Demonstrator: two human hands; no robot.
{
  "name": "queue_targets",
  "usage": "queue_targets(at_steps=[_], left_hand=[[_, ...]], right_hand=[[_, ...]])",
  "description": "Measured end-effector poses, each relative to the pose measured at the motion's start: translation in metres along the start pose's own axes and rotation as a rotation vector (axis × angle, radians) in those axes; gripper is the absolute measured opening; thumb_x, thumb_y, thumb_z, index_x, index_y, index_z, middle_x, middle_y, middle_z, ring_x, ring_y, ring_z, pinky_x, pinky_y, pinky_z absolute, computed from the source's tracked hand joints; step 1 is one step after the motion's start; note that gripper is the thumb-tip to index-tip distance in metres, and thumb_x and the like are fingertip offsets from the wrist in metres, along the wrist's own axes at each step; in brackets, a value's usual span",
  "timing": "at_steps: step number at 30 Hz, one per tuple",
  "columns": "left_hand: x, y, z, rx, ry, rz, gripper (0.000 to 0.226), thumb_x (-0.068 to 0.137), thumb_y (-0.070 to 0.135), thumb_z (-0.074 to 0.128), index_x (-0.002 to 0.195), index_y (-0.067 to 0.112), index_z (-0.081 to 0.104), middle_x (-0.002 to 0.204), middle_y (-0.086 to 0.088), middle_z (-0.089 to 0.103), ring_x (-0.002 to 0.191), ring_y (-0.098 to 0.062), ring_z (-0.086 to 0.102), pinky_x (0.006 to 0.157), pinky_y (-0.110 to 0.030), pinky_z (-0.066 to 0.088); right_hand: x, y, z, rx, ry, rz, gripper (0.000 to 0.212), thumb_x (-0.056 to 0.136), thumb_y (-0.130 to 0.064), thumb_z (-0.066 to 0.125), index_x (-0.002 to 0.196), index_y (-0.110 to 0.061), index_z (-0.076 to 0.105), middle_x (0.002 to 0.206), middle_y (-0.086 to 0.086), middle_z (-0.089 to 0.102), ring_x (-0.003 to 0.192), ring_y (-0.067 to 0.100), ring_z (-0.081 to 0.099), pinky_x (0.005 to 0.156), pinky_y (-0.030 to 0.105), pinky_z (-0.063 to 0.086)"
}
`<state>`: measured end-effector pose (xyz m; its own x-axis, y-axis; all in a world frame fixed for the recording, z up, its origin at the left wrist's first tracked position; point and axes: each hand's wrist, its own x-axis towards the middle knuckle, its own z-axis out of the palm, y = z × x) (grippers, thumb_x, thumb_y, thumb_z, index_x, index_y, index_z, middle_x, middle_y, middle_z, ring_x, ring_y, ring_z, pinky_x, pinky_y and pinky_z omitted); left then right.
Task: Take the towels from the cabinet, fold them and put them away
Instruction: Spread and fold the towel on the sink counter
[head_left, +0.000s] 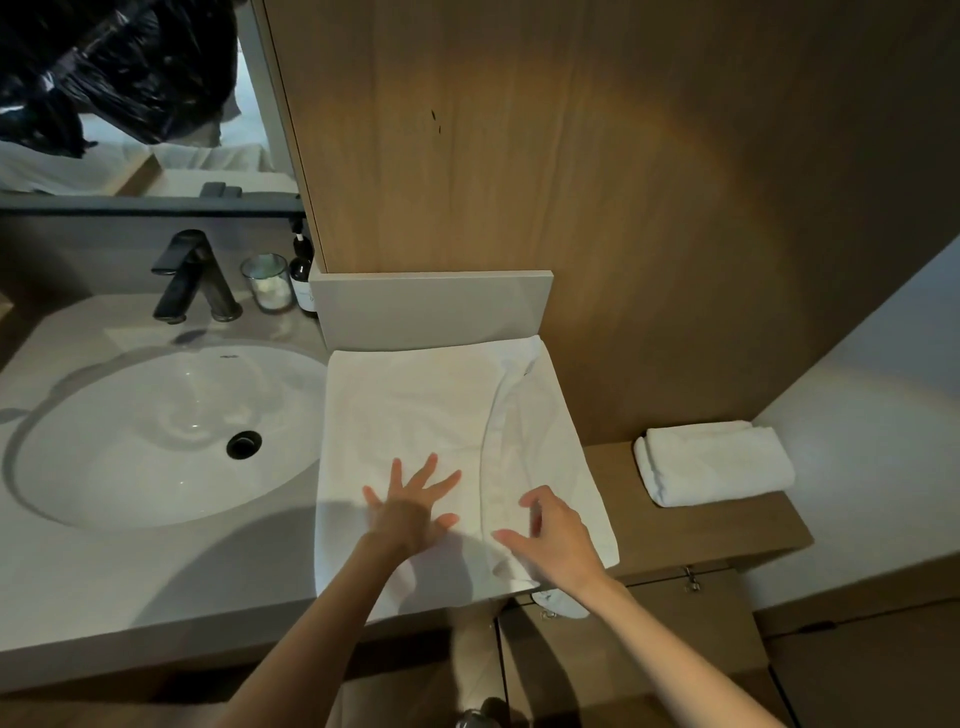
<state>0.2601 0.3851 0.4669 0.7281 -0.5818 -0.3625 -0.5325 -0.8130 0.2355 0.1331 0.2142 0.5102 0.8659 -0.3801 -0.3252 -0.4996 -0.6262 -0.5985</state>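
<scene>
Head view: white towel (415, 415) spread on the counter (104, 571) beside the sink (156, 431). Left hand (410, 512) flat, fingers spread, pressing it. Right hand (556, 535) loose, holding nothing, over the fold line. Risk: overhanging front corner drags the towel off; uneven fold.

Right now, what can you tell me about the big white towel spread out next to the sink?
The white towel lies spread flat on the counter to the right of the sink. It looks like soft cloth, partly folded: its right side is doubled over, leaving a long curved edge. Its near edge hangs a little over the counter front. The left hand presses flat on it, fingers spread; the right hand hovers at the folded part.
</scene>
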Motion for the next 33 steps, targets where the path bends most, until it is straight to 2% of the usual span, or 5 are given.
queue_targets(at_steps=[9, 16, 26, 30, 33], left_hand=[[0.002, -0.002, -0.002, -0.022, -0.096, -0.025, 0.062, 0.096, 0.06, 0.03, 0.149, 0.048, -0.001, 0.159, 0.01, -0.018, 0.144, -0.032, -0.022, 0.109, -0.065, -0.011], [0.001, -0.006, -0.003, -0.056, -0.088, 0.027, 0.061, 0.096, 0.06, 0.031, 0.148, 0.049, 0.001, 0.159, 0.011, -0.018, 0.144, -0.032, -0.022, 0.109, -0.066, -0.011], [-0.006, -0.009, 0.003, -0.099, -0.005, 0.059, 0.06, 0.095, 0.06, 0.031, 0.148, 0.049, 0.006, 0.16, 0.011, -0.013, 0.146, -0.03, -0.018, 0.109, -0.065, -0.012], [-0.022, -0.007, 0.014, -0.151, 0.144, -0.032, 0.058, 0.098, 0.055, 0.023, 0.15, 0.044, -0.001, 0.158, 0.012, -0.018, 0.146, -0.022, -0.02, 0.111, -0.054, -0.017], [-0.043, -0.005, 0.02, -0.138, 0.367, -0.029, 0.058, 0.101, 0.036, 0.038, 0.153, 0.028, 0.014, 0.159, 0.001, -0.004, 0.148, -0.03, -0.002, 0.115, -0.06, -0.002]], right_hand=[[-0.005, -0.005, -0.003, -0.048, -0.144, -0.015, 0.028, 0.086, -0.037, 0.063, 0.067, -0.023, 0.047, 0.069, -0.003, 0.051, 0.068, 0.012, 0.056, 0.067, 0.028, 0.049], [-0.02, 0.053, -0.052, 0.212, 0.235, 0.145, 0.025, 0.091, -0.021, 0.058, 0.071, -0.015, 0.043, 0.065, 0.0, 0.045, 0.058, 0.011, 0.043, 0.057, 0.022, 0.034], [-0.019, 0.09, -0.041, 0.03, 0.034, 0.424, 0.021, 0.087, -0.031, 0.058, 0.096, -0.016, 0.047, 0.091, 0.001, 0.055, 0.083, 0.016, 0.053, 0.066, 0.027, 0.042], [-0.022, 0.07, -0.044, -0.153, 0.384, 0.116, 0.034, 0.083, -0.016, 0.066, 0.111, -0.019, 0.048, 0.112, -0.005, 0.048, 0.104, 0.01, 0.037, 0.087, 0.021, 0.037], [-0.017, 0.035, -0.033, -0.19, 0.33, -0.211, 0.032, 0.091, -0.013, 0.056, 0.122, -0.02, 0.054, 0.131, -0.004, 0.048, 0.118, 0.01, 0.038, 0.102, 0.022, 0.031]])
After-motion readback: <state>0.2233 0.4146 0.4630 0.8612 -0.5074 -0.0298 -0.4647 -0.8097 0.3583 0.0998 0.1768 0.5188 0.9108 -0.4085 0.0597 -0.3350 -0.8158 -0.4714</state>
